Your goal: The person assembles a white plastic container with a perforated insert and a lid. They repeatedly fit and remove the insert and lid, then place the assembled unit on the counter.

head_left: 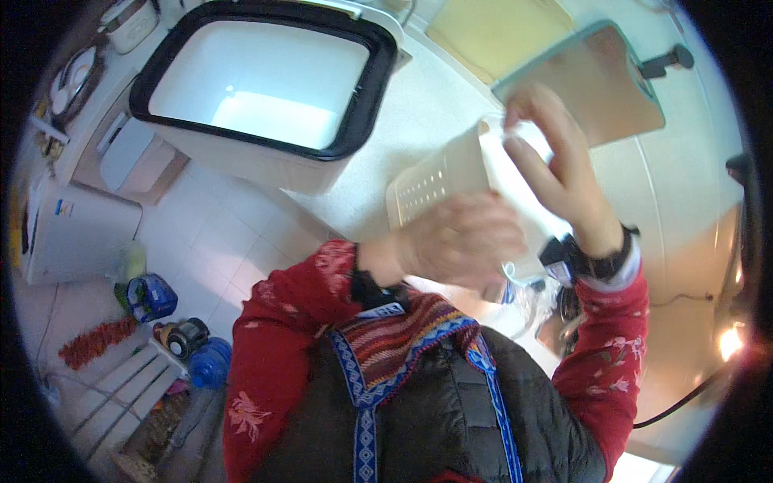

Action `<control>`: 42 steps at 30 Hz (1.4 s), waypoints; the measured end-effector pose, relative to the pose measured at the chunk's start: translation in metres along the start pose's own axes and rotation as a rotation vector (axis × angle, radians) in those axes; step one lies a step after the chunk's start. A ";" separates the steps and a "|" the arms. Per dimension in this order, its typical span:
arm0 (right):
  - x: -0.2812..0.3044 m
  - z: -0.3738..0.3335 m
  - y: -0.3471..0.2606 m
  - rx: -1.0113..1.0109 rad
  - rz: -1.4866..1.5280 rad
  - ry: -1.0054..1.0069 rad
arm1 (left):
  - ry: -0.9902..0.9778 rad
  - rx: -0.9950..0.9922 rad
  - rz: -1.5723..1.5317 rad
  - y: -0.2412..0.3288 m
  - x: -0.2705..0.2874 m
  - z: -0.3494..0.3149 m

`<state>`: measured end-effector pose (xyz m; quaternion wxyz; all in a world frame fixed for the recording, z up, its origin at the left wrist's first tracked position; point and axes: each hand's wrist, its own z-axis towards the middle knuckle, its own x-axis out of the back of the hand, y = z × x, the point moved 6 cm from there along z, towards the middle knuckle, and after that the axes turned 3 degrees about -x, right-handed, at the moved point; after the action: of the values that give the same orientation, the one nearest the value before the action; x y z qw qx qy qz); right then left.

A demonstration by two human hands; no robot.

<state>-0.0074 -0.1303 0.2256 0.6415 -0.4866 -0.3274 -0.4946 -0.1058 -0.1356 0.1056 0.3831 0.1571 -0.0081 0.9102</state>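
Note:
A cream plastic basket (439,173) with rows of small holes stands tilted in the picture, in front of my hands. My left hand (463,237) is over its near side, smeared by motion. Whether the fingers touch the basket or hold anything cannot be made out. Above the basket's right end is my right hand (560,165). Its thumb and forefinger are apart and curved near the rim, with nothing visible between them. The basket's inside is mostly hidden.
A large white bin (258,157) with a black rim stands at the upper left. Beyond the basket lies a grey-brown cutting board (592,84) beside a yellowish board (495,32). A slatted white rack (125,402) is at lower left, and a lit lamp (731,344) glows at far right.

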 end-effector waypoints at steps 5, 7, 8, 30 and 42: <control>-0.005 -0.086 -0.030 -0.139 -0.106 -0.381 | -0.040 0.463 -0.006 -0.025 0.020 -0.051; -0.033 -0.110 -0.023 -0.263 -0.122 -0.593 | -0.108 0.483 -0.065 -0.023 0.008 -0.060; -0.042 -0.114 -0.016 -0.311 -0.116 -0.565 | -0.140 0.488 -0.091 -0.023 0.002 -0.063; -0.047 -0.100 -0.020 -0.295 -0.077 -0.200 | 0.148 0.187 0.133 -0.035 -0.016 -0.064; -0.044 -0.096 -0.001 -0.350 -0.077 0.112 | -0.109 0.216 0.308 -0.067 -0.013 -0.070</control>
<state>-0.0271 -0.2080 0.1562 0.5449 -0.5494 -0.2187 -0.5946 -0.0698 -0.0882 0.0282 0.2192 0.2431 0.0448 0.9438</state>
